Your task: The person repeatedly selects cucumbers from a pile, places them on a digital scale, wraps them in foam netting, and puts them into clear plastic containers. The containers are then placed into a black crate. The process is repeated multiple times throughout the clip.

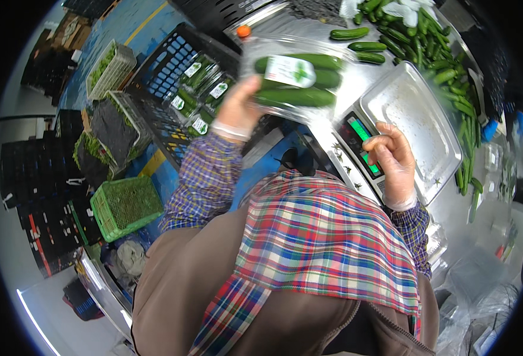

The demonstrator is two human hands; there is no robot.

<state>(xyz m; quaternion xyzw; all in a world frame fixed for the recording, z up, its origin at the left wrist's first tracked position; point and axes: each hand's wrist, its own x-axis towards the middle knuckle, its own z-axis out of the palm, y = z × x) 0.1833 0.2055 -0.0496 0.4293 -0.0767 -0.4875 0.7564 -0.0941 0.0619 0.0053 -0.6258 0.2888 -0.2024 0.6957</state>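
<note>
My left hand [238, 110], in a clear glove, grips the left end of a clear plastic-wrapped pack of cucumbers [300, 97]. Several dark green cucumbers lie side by side in it, with a white and green label on top. The pack is held up above the table edge, beside a black crate. Over the lit green display of a weighing scale [374, 166], my right hand [392, 160] is loosely closed, thumb against curled fingers, and no object shows in it. The scale's metal pan [415, 118] holds no pack, only small specks.
Loose cucumbers [445, 77] are heaped at the back right of the metal table. Labelled cucumber packs [199, 89] sit inside the black crate [160, 62] at left. A green crate [125, 207] stands on the floor, with stacked black crates [39, 178] farther left. Plastic bags [481, 279] lie lower right.
</note>
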